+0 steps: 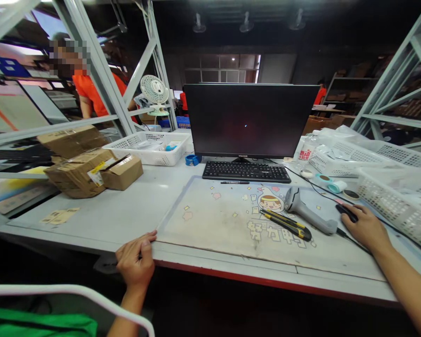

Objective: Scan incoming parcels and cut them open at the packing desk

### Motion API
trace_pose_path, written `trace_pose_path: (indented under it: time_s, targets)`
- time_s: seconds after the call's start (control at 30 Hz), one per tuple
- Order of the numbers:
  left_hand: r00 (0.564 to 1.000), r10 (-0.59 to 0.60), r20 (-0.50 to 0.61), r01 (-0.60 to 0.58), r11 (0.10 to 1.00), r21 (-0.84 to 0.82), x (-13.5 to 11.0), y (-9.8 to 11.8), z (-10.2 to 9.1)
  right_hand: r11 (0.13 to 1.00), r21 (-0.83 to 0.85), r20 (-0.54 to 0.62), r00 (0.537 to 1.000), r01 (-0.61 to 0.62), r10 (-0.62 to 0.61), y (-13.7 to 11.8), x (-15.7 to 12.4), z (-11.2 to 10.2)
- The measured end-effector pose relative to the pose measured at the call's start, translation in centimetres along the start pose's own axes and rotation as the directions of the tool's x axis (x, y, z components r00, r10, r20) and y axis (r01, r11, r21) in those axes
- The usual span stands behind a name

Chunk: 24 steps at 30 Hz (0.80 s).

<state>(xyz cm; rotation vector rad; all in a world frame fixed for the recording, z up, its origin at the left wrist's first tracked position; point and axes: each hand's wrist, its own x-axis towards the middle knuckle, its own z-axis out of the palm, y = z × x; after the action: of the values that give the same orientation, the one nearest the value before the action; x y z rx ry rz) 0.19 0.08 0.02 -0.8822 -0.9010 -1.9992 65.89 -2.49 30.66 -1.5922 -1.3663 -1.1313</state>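
At the right, my right hand (366,229) is wrapped over a black computer mouse (347,213) on the desk mat. My left hand (136,257) grips the front edge of the table (101,234), its fingers bent and close together by the mat's left corner. Left of the mouse lies a grey barcode scanner (310,213) with its cable running toward my right wrist. A yellow and black utility knife (286,224) rests on the printed desk mat (210,224). Behind them stand a black keyboard (245,172) and a dark monitor (252,121). A pen (235,182) lies below the keyboard.
Cardboard boxes (80,173) are piled at the left. White baskets (175,157) stand left and right of the monitor. Tape rolls (337,186) and a plastic bottle (306,152) sit at the right. A person in orange (98,96) stands beyond the rack. A white bar (73,290) crosses the lower left.
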Motion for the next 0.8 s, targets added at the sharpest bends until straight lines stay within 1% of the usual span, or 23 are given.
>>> trace_pose_path:
  time_s: [0.23,0.53,0.8]
  targets:
    - [1.0,-0.003,0.005,0.003,1.0,-0.002,0.03,0.07,-0.12,1.0,0.001,-0.002,1.0,0.007,-0.007,0.29,0.16,0.26]
    - [1.0,-0.009,0.004,0.009,1.0,-0.002,-0.06,-0.01,-0.01,1.0,-0.014,0.012,1.0,0.006,-0.006,0.05,-0.12,-0.2]
    - [1.0,0.02,-0.001,-0.02,1.0,-0.003,0.02,-0.09,0.01,1.0,-0.004,0.035,0.999,-0.029,0.029,0.02,0.38,0.16]
